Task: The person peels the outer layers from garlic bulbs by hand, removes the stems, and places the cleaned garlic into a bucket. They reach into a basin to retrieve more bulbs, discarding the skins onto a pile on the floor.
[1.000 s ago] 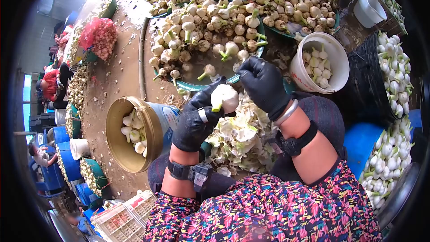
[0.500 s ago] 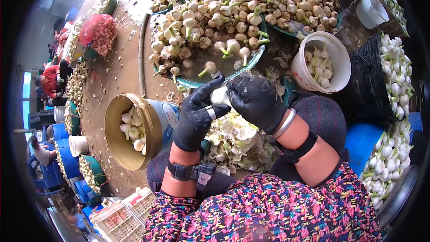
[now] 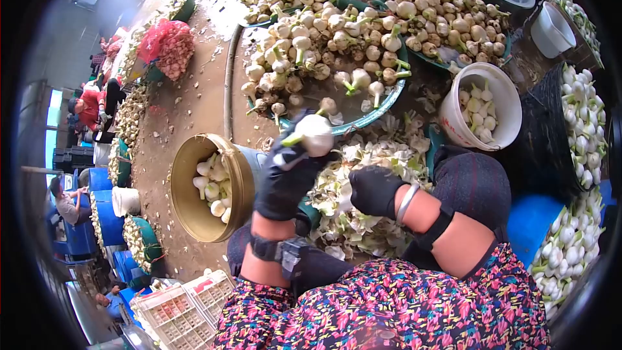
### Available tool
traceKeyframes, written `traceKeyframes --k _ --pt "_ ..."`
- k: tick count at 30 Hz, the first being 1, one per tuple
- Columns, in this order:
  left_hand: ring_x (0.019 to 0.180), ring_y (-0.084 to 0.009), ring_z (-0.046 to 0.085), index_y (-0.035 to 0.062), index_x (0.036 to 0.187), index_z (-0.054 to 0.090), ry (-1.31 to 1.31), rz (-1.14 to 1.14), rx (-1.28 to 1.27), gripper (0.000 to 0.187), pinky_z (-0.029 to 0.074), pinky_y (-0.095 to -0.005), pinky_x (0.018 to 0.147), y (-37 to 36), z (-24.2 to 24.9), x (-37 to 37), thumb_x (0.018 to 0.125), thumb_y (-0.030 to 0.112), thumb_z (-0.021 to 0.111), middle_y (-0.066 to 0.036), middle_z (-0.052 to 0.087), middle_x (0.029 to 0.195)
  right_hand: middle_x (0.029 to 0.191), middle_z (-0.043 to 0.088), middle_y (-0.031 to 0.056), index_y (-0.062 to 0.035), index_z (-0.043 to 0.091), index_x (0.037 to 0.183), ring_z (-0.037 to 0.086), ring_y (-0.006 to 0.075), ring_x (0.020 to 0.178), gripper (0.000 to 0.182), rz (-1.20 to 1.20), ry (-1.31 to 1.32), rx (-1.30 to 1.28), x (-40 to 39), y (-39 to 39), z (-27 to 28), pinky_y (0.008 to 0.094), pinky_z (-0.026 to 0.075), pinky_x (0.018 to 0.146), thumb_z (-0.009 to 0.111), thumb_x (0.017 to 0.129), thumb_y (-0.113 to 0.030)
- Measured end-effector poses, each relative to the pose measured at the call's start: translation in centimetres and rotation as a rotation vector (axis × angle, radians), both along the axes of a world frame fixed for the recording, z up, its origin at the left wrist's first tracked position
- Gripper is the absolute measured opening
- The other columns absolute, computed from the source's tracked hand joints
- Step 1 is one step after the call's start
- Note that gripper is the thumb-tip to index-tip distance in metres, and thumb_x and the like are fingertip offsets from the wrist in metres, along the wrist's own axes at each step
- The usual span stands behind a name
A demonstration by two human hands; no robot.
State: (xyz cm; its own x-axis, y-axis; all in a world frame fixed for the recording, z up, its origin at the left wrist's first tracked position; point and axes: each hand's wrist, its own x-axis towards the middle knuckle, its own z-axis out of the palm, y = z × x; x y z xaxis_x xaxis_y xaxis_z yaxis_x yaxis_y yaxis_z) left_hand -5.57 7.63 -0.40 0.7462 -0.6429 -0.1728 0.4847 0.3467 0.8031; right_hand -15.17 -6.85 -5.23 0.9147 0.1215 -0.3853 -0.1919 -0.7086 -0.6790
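My left hand (image 3: pixel 282 178), in a black glove, is closed around a white garlic bulb (image 3: pixel 316 135) with a short green stem. The bulb is slightly blurred and sits up near the rim of a wide tub (image 3: pixel 372 116). In that tub lie many dirty, unpeeled garlic bulbs (image 3: pixel 324 39). My right hand (image 3: pixel 374 191), also gloved in black, is curled into a fist over a heap of garlic peelings (image 3: pixel 353 230) between my knees. Whatever its fingers hold is hidden. Pale peel shows just beside its knuckles.
To the left, a tan bucket (image 3: pixel 184 220) on its side contains cleaned bulbs. A white bucket (image 3: pixel 447 116) with more bulbs stands right, beside a black tub (image 3: pixel 541 129) of white garlic. A hose (image 3: pixel 229 84) crosses the floor. Other people (image 3: pixel 91 107) sit far left.
My hands have come apart. The left has carried the garlic bulb slightly up and away from the right, which has dropped lower over the peelings. The whole view has shifted slightly.
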Motion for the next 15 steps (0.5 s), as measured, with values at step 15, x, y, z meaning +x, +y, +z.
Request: traceKeyframes --k 15 --pt "0.091 -0.0201 0.061 -0.0005 0.113 0.056 -0.879 -0.276 1.096 0.036 0.047 -0.0310 0.081 0.6 -10.3 12.7 0.077 0.004 0.056 -0.014 0.064 0.097 0.079 0.060 0.0205 -0.0058 0.060 0.079 0.058 0.0386 0.079 0.015 -0.095 -0.044 0.178 0.7 -1.9 2.6 0.0458 0.045 0.071 0.050 0.068 -0.008"
